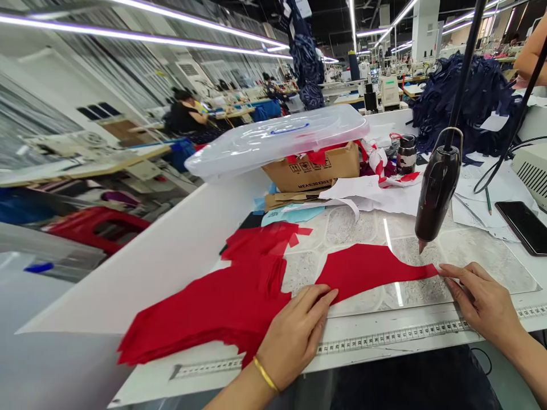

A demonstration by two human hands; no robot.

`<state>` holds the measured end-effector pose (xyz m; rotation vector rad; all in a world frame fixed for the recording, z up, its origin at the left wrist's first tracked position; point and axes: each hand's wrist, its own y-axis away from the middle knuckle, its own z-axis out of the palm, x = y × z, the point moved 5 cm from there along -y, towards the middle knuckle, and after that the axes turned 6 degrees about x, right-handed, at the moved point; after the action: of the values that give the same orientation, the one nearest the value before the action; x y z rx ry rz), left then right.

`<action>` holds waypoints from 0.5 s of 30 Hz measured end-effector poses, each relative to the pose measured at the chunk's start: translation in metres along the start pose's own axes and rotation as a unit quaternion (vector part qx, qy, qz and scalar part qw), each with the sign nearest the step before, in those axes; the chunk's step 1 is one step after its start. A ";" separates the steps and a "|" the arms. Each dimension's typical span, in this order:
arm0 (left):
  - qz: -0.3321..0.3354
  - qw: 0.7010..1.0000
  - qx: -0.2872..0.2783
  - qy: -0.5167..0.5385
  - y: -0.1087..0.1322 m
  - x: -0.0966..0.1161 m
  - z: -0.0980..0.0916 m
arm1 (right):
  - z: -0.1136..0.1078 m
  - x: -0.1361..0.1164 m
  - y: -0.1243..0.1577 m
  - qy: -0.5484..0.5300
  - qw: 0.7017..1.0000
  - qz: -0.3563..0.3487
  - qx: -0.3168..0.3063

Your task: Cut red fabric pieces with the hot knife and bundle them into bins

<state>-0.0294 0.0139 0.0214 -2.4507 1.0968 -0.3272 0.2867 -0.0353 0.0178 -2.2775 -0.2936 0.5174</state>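
A single cut piece of red fabric (363,270) lies flat on the grey stone-patterned board, tapering to a narrow strip at its right end. My left hand (297,324), with a gold bangle at the wrist, has its fingers closed together at the piece's lower left corner. At the narrow right tip, my right hand (485,299) pinches the fabric between thumb and forefinger. Just above that strip hangs a dark handheld tool (438,191) with a pointed tip, apart from the cloth. A stack of red fabric pieces (209,302) lies beside my left hand.
A measuring tape (384,337) runs along the table's front edge. Behind the board are papers (367,193), a cardboard box (316,171) under a clear plastic lid (282,136), and a navy fabric heap (465,102). A phone (523,226) lies at the right.
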 end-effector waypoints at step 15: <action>-0.036 0.999 0.018 0.019 -0.015 -0.004 0.021 | 0.000 -0.004 0.000 -0.019 0.999 -0.024 -0.008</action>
<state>-0.0142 0.0316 0.0094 -2.4647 1.0114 -0.4140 0.2829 -0.0365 0.0191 -2.2730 -0.3724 0.5363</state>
